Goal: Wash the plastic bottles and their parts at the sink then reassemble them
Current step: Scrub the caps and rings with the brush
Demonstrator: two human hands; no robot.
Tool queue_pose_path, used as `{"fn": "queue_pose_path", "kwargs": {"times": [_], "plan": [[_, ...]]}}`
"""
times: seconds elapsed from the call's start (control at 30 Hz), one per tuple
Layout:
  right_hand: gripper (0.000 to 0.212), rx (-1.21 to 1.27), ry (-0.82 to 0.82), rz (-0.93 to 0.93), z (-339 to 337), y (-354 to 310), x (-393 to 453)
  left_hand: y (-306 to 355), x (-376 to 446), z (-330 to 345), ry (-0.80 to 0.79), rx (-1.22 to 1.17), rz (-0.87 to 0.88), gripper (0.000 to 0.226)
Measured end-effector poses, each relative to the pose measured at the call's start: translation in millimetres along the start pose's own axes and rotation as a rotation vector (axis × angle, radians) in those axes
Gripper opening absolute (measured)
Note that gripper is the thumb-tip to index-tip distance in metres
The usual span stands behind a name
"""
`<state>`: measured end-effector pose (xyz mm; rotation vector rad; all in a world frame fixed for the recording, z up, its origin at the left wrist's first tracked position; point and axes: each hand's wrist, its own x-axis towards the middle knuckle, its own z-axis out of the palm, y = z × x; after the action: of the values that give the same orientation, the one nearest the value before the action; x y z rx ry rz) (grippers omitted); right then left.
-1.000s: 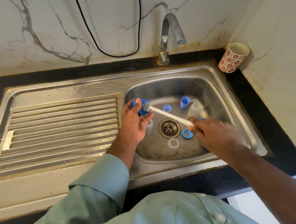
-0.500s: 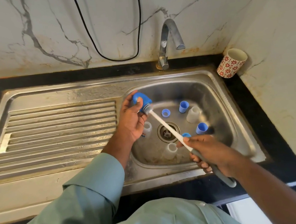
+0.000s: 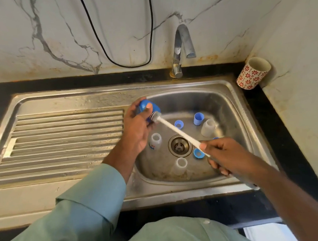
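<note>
Washing stage: left hand [image 3: 135, 130] grips blue bottle [image 3: 147, 108]; right hand [image 3: 229, 157] grips brush [image 3: 176, 131] at its mouth. Loose parts [image 3: 198, 118] below the grip remain unassembled.

Brush head [image 3: 156, 115] mostly buried in the blue bottle [image 3: 146, 106], itself half covered by left hand [image 3: 135, 129]. Handle end concealed inside right hand [image 3: 228, 157]. Blue cap [image 3: 215, 138] barely showing behind fingers [image 3: 213, 144].

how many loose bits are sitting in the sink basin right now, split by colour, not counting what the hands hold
Blue pieces: 3 sure, the ring, the cup-shaped cap and the ring by the drain; a blue edge behind the right hand may be a fourth.
Clear or white pieces: 3, at and.
Total: 6 sure.
</note>
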<state>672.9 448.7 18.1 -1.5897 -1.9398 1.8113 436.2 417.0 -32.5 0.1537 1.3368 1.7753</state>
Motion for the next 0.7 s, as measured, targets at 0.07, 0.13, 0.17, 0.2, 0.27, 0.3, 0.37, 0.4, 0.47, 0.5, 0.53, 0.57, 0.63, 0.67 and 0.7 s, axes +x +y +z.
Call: {"fn": "queue_pose_path", "kwargs": {"times": [0.07, 0.13, 0.17, 0.2, 0.27, 0.3, 0.37, 0.4, 0.47, 0.5, 0.53, 0.57, 0.63, 0.67, 0.7], "plan": [[0.024, 0.131, 0.018, 0.056, 6.5, 3.2, 2.5, 5.2, 1.3, 8.0, -0.031, -0.022, -0.039, 0.025], [0.024, 0.053, -0.002, 0.040, 15.1, 7.1, 2.3, 4.1, 4.3, 13.5, 0.011, 0.037, -0.019, 0.028], [0.024, -0.051, -0.008, 0.001, 15.5, 7.0, 2.1, 2.2, 5.2, 15.0, 0.050, 0.032, -0.018, 0.027], [0.023, -0.169, -0.017, -0.050, 11.8, 7.7, 4.7, -1.5, 5.8, 14.2, 0.094, -0.003, -0.032, 0.025], [0.020, -0.348, 0.001, -0.124, -0.2, 7.6, 12.4, -10.8, 5.6, 8.9, 0.138, -0.065, -0.059, 0.020], [0.022, -0.382, 0.042, -0.127, -5.9, 10.1, 17.7, -13.7, 3.1, 6.7, 0.115, -0.056, -0.073, 0.019], [0.027, -0.473, 0.124, -0.104, -10.8, 15.3, 22.5, -18.1, -0.6, 2.3, 0.018, -0.007, -0.103, 0.021], [0.028, -0.552, 0.133, -0.095, -10.0, 15.8, 20.6, -18.8, -1.0, 0.5, -0.015, 0.028, -0.109, 0.022], [0.029, -0.633, 0.102, -0.110, -6.4, 16.2, 15.2, -18.5, -3.9, -3.2, -0.018, 0.054, -0.107, 0.022], [0.029, -0.610, 0.053, -0.127, -4.5, 15.1, 11.8, -19.2, -6.0, -5.0, 0.006, 0.021, -0.106, 0.021], [0.029, -0.523, 0.001, -0.127, -3.3, 13.5, 9.6, -19.8, -7.4, -6.9, 0.026, -0.029, -0.098, 0.021], [0.028, -0.376, -0.044, -0.100, -3.0, 13.2, 10.4, -21.2, -7.8, -9.1, 0.031, -0.077, -0.086, 0.022], [0.025, -0.080, -0.058, -0.006, -2.0, 11.9, 13.3, -20.0, -8.2, -9.7, 0.005, -0.103, -0.073, 0.026], [0.024, -0.027, -0.040, 0.015, 0.6, 12.5, 13.9, -18.5, -8.4, -9.4, -0.008, -0.095, -0.071, 0.024], [0.024, -0.043, -0.015, 0.015, 5.0, 13.6, 13.6, -16.2, -6.9, -8.4, -0.020, -0.082, -0.072, 0.022]]}}
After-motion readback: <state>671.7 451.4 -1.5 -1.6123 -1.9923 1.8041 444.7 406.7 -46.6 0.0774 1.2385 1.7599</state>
